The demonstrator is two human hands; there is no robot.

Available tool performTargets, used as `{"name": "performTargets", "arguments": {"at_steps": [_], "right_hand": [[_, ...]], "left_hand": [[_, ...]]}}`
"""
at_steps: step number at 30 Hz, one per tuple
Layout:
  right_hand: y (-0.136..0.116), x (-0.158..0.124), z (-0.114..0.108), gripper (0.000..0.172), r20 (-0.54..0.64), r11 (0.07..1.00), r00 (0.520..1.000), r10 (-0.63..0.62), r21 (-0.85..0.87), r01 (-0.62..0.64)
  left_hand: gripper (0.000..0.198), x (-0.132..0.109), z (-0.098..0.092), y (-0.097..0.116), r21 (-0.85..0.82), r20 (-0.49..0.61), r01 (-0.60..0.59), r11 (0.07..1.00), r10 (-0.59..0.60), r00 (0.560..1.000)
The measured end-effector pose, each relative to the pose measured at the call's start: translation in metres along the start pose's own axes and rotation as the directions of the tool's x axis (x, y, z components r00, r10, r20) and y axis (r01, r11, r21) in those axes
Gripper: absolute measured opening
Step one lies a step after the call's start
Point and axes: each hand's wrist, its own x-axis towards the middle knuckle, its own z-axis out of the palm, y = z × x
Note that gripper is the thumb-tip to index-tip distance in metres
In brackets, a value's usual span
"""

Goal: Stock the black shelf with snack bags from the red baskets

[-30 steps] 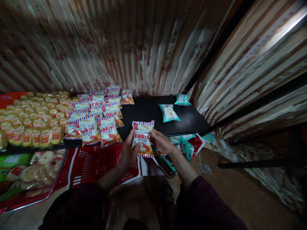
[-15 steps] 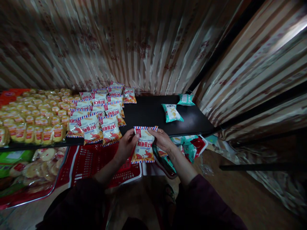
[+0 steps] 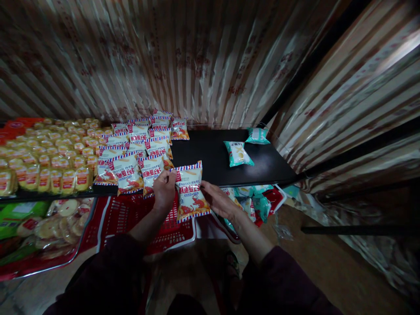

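Note:
A white, red and blue-edged snack bag [image 3: 191, 192] is held upright in front of the black shelf [image 3: 210, 155]. My left hand [image 3: 164, 191] pinches its left edge, thumb on top. My right hand [image 3: 220, 200] closes on the bag's right side, some of its fingers hidden behind the bag. To the left, matching snack bags [image 3: 126, 174] lie in overlapping rows on the shelf, the nearest one just behind my left hand.
Two teal snack bags [image 3: 238, 154] lie farther right on the shelf. Packaged yellow cakes [image 3: 62, 164] fill its left end. Below stand a red basket [image 3: 120, 216], another basket of wrapped round food [image 3: 52, 232] and one holding teal bags [image 3: 260, 205]. A black post [image 3: 288, 89] rises at right.
The held bag has tilted slightly and come up a little towards the left. My left hand has shifted up along its side, and my right hand has slid from its top corner to its right edge.

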Motion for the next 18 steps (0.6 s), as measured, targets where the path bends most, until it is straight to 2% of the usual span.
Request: {"name": "performTargets", "arguments": {"at_steps": [2,6,12,18], "right_hand": [[0.008,-0.009,0.001,0.043,0.057,0.997,0.996,0.075,0.003,-0.076],[0.028,-0.017,0.001,0.037,0.047,0.984,0.985,0.164,0.066,-0.166],[0.039,-0.011,0.005,0.034,-0.071,0.987,0.988,0.137,0.094,-0.13],[0.029,-0.013,0.005,0.029,-0.015,0.995,0.996,0.091,0.031,-0.091]], "left_hand": [[0.035,0.005,0.0,0.002,-0.036,-0.058,-0.028,0.999,0.026,0.998],[0.035,0.008,0.006,0.003,-0.138,-0.115,-0.034,0.99,0.018,0.993],[0.034,0.011,0.004,-0.003,-0.213,-0.068,0.038,0.976,-0.054,0.996],[0.028,0.02,-0.007,0.003,-0.225,-0.01,0.013,0.974,-0.016,1.0]]}}
